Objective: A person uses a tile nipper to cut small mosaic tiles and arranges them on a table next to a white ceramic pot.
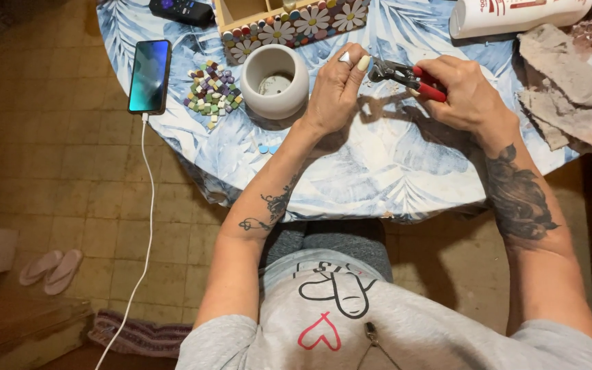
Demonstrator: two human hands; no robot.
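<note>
My right hand (464, 89) grips red-handled tile nippers (405, 74), jaws pointing left. My left hand (337, 85) pinches something small at the nipper jaws between thumb and forefinger; the piece itself is too small to make out. Just left of that hand stands a white round pot (275, 81). A pile of small coloured mosaic tiles (212, 90) lies left of the pot. A wooden box with a daisy mosaic front (289, 24) sits behind them.
A round table with a blue leaf-print cloth (378, 171) holds a phone (149, 75) on a white cable, a black remote (181, 10), a white bottle (515, 14) and crumpled grey cloths (566, 89). Sandals (53, 270) lie on the tiled floor.
</note>
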